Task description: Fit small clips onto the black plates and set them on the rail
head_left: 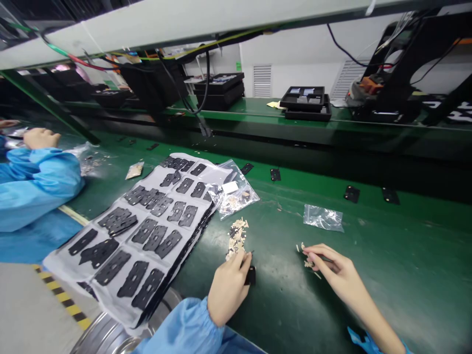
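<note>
Left hand found at lower centre of frame, fingers closed on small black rectangular plate, just beside loose heap of beige flakes on green workbench. Right hand positioned at lower right, fingers slightly parted above scattered beige flakes. White sheet of black plates laid left of both hands.

No legible text, brand or number appears in this view. The white label on the clear plastic bag shows no readable print. The small green sign on the far wall is too small to read. White characters on a black surface at the right edge are blurred and cut off.
</note>
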`<state>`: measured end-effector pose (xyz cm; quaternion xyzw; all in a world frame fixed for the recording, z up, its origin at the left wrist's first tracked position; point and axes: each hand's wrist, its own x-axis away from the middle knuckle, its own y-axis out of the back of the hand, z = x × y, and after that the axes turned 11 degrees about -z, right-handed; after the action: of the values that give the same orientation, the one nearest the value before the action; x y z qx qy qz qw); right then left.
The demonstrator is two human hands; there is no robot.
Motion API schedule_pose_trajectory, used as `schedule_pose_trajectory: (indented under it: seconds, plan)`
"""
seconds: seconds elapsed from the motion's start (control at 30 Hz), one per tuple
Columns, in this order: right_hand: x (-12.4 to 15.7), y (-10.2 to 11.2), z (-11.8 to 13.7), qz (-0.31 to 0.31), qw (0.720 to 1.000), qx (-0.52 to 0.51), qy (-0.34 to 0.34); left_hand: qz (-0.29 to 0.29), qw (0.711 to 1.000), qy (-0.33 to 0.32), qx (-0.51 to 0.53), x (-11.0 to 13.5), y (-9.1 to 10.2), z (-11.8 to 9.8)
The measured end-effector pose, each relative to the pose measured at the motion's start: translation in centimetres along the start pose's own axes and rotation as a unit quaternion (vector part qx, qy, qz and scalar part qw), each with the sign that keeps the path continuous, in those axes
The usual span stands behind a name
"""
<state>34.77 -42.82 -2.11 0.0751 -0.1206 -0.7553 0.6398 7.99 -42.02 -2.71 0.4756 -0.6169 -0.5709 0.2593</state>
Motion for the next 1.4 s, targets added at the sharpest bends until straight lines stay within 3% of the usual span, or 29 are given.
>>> schedule_pose_trajectory:
  seconds: [0.2,0.4,0.53,0.63,0.77,0.87,0.93,1.1,1.27,1.4]
  plan:
    - [0.0,-0.4,-0.1,0.006,1.000,-0.011,0.000,0.012,0.994,-0.110,-0.016,2.8,-0.8,-3.0]
    - [0.1,-0.5,0.1,0.004,1.000,-0.020,0.001,-0.092,0.956,-0.274,0.047,6.9,-2.2,-3.4]
    - [0.3,-0.5,0.4,0.017,1.000,-0.015,-0.004,-0.129,0.945,-0.284,0.095,9.0,-3.3,-2.4]
    - [0.3,-0.6,0.3,0.021,1.000,-0.017,-0.007,-0.098,0.943,-0.232,0.218,9.3,-3.4,-2.3]
    - [0.4,-0.7,0.4,0.025,0.999,-0.041,-0.019,-0.036,0.910,-0.011,0.414,6.7,-2.0,-3.2]
    - [0.8,-1.1,1.1,0.048,0.995,-0.087,-0.024,-0.017,0.877,0.158,0.454,2.4,-0.7,-4.1]
    - [1.1,-1.3,1.6,0.063,0.990,-0.124,-0.024,-0.002,0.868,0.173,0.466,-1.0,-0.3,-4.9]
    - [0.8,-1.0,1.4,0.000,0.982,-0.184,-0.052,-0.004,0.871,0.083,0.485,-7.3,-0.3,-7.2]
    - [0.2,0.2,0.8,-0.088,0.965,-0.240,-0.053,0.023,0.825,0.088,0.557,-9.9,-1.3,-9.0]
    - [0.2,0.4,1.1,-0.091,0.961,-0.253,-0.068,0.035,0.792,0.118,0.597,-10.4,-1.9,-9.2]
